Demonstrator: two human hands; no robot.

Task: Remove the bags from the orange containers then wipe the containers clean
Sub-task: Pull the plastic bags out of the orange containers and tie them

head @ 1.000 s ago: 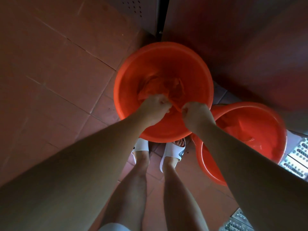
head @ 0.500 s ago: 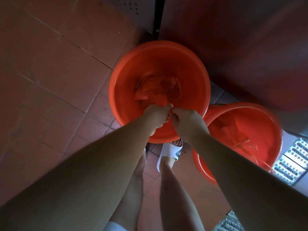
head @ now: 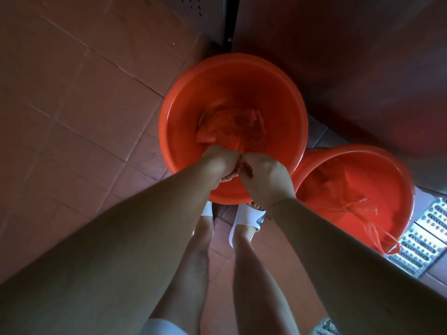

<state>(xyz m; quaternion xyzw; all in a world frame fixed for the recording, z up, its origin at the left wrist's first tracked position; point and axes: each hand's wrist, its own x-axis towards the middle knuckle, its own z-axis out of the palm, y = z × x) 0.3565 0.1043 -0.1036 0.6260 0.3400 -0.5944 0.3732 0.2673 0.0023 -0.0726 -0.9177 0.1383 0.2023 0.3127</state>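
A utility or wash area is shown: reddish floor tiles (head: 79, 97), a perforated metal drain grate (head: 425, 240) and metal cabinet doors (head: 208, 13) are seen.

left hand (head: 219, 163) and right hand (head: 264, 174) now touching, gathering bag (head: 229, 128)

Round orange container (head: 183, 100) upright on the floor, crumpled orange bag (head: 229, 126) inside. Second orange container (head: 387, 163) touching its right side, holding a tied orange bag (head: 358, 206) draped over its rim.

Both arms extended downward; left hand (head: 217, 163) and right hand (head: 264, 175) fisted, knuckles touching.
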